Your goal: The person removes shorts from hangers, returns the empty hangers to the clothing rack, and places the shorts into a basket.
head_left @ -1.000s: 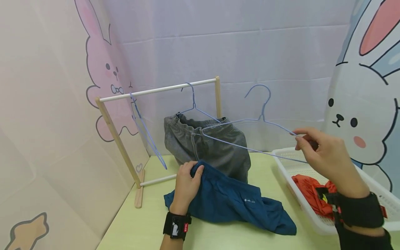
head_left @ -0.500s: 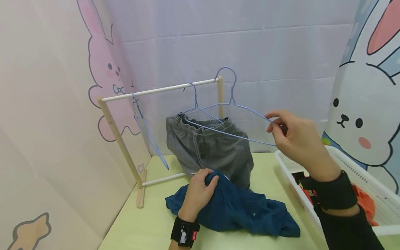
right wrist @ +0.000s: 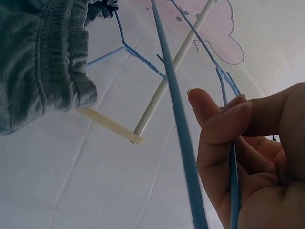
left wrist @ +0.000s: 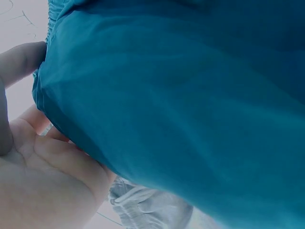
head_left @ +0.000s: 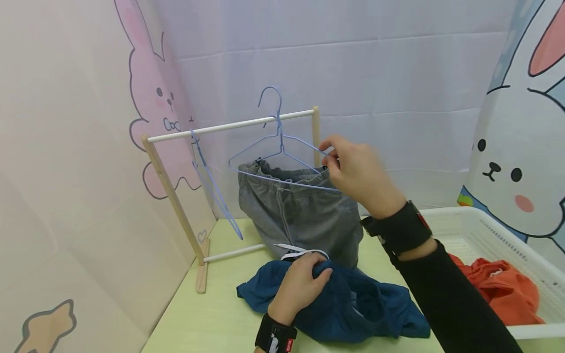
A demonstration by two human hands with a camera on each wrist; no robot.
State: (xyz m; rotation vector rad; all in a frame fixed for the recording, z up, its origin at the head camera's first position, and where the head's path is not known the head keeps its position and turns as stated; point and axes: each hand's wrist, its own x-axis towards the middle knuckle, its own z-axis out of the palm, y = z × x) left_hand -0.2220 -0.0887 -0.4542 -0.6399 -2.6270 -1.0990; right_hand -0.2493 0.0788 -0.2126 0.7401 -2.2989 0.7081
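My right hand [head_left: 359, 171] pinches the right shoulder of a blue wire hanger [head_left: 253, 174], held in front of the rack with its hook above the rail. In the right wrist view the hanger's wire [right wrist: 178, 114] runs past the curled fingers. My left hand [head_left: 302, 284] grips the waistband of dark blue shorts [head_left: 353, 314] spread over the table; a white drawstring [head_left: 304, 252] trails from them. The left wrist view is mostly filled by the blue cloth [left wrist: 167, 105], with the thumb and palm at its edge. Grey shorts [head_left: 304, 220] hang from another hanger behind.
A wooden rack with a white rail [head_left: 229, 126] stands at the back left. Another blue hanger [head_left: 218, 196] hangs from its left part. At right, a white basket [head_left: 490, 220] holds orange clothing [head_left: 503, 287]. A curtain with cartoon rabbits encloses the table [head_left: 190, 328].
My right hand has carried the hanger leftward and up, from over the basket to in front of the grey shorts. My left hand has shifted right and slightly down with the blue waistband.
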